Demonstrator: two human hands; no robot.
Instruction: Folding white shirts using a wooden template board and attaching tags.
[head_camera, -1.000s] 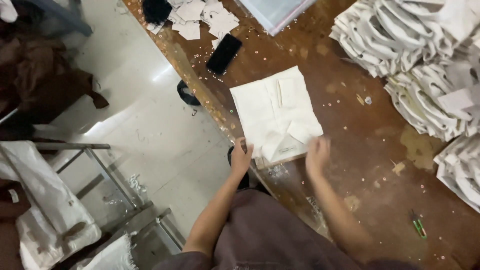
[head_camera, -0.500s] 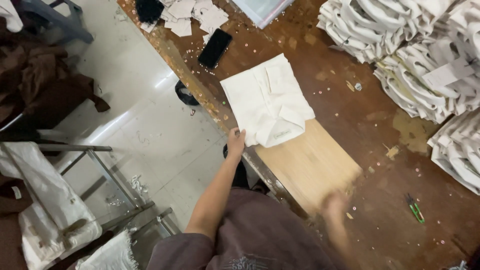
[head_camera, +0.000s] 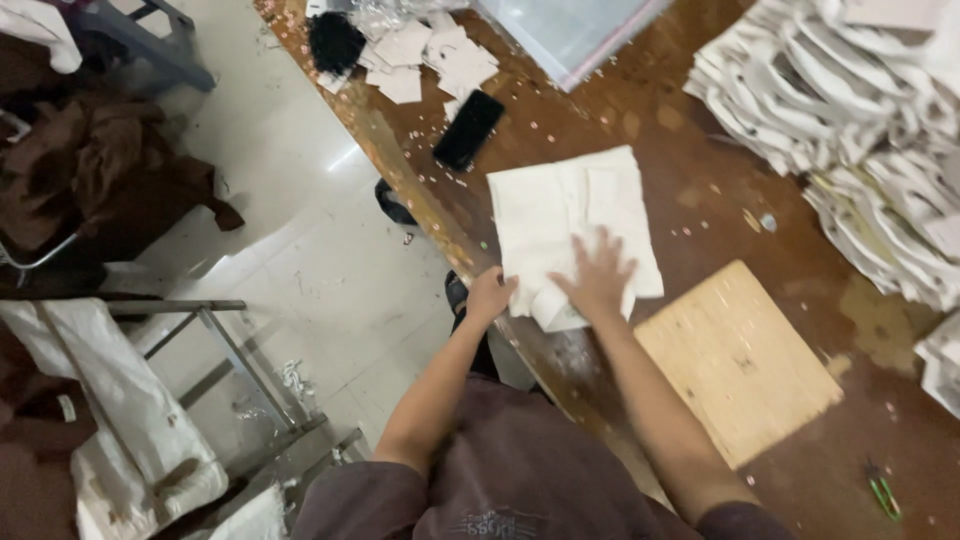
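Head view, looking down over the person's chest at a brown desk that runs diagonally from top left to bottom right. One folded white cloth lies flat near the desk's near edge. The left hand is at the cloth's lower left corner, right on the desk edge, fingers curled around that corner. The right hand lies on top of the cloth's lower part, fingers spread wide and pressed flat. The two hands are close together, both touching the cloth.

Just right of the right forearm, one pale wooden board lies flat on the desk, its corner near the cloth but apart from it. Bare, speckled desk shows between cloth and board, and above the cloth too. One black phone lies above and left of the cloth, near the desk edge. Beyond it lie several small white cloth pieces and one dark bundle. Stacks of folded white cloth fill the desk's far right side, well apart from the hands; their count cannot be told. One small green clipper lies at the lower right.

Left of the desk edge is open pale floor, with brown fabric heaped at the far left and a metal rack holding a white sack below.
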